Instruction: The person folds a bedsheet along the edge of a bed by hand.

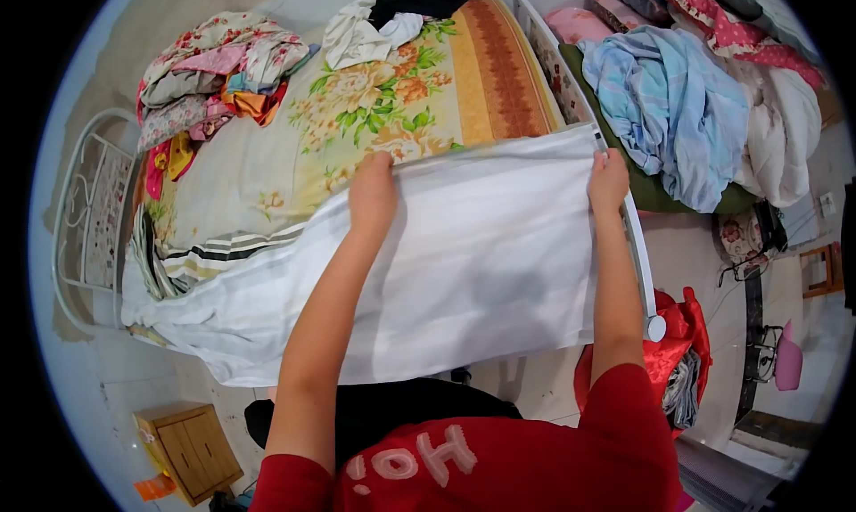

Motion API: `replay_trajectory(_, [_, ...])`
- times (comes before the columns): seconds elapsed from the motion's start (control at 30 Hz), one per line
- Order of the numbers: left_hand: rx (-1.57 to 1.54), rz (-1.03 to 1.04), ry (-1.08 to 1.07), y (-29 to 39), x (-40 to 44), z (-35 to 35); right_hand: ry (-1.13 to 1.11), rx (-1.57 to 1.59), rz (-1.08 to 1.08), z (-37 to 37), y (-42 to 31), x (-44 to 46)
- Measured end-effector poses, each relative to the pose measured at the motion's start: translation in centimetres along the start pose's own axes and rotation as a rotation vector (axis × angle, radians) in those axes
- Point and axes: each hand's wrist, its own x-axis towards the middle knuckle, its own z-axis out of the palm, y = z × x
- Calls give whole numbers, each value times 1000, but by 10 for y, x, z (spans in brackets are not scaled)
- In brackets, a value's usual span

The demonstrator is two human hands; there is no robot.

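Observation:
A white bed sheet (481,245) lies stretched across the near side of the bed, hanging over its front edge. My left hand (373,193) is closed on the sheet's far edge near the middle of the bed. At the right end, my right hand (609,180) pinches the corner of the same sheet, close to the white bed rail. Toward the left, a folded-back part shows black, white and olive stripes (232,252). Under the sheet and beyond it is a yellow floral bed cover (357,111) with a brown striped band.
Piled clothes (214,84) lie at the bed's far left, with white and black garments (392,22) at the back. A white metal headboard (89,218) stands left. Right of the bed are a blue blanket (669,111) and a red bag (678,343). A wooden cabinet (189,450) stands at lower left.

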Motion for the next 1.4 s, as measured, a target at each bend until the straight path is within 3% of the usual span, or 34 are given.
replay_trajectory(0.03, [-2, 4, 4, -2, -2, 17, -9, -75, -16, 19, 17, 0])
replay_trajectory(0.1, [-48, 254, 96, 0, -17, 41, -133, -201, -13, 39, 36, -4])
replay_trajectory(0.17, [-54, 232, -136, 9, -51, 47, -141, -235, -26, 50, 47, -23])
replay_trajectory(0.37, [-49, 309, -251, 35, -156, 44, -228, -308, 26, 48, 44, -31])
replay_trajectory(0.43, [-64, 383, -378, 47, -176, 30, -156, -132, -124, 42, 49, -39])
replay_trajectory(0.63, [-80, 494, -552, 59, -210, 14, -252, -167, -188, -55, 15, -132])
replay_trajectory(0.7, [-94, 531, -624, 65, -216, 13, -200, -221, -300, -83, 15, -169])
replay_trajectory(0.87, [-30, 625, -711, 78, -227, 18, -149, -184, -99, -122, 43, -228])
replay_trajectory(0.93, [11, 638, -691, 79, -233, 25, -104, -265, 58, -133, 48, -232])
replay_trajectory(1.1, [86, 625, -637, 76, -242, 35, -37, -257, 72, -134, 58, -234])
replay_trajectory(1.17, [32, 591, -656, 75, -237, 33, -104, -195, 246, -131, 54, -231])
replay_trajectory(1.3, [-284, 442, -737, 72, -215, 16, -141, -104, 90, -140, 72, -197])
replay_trajectory(1.4, [-415, 461, -771, 80, -196, -5, -87, -5, -51, -181, 39, -137])
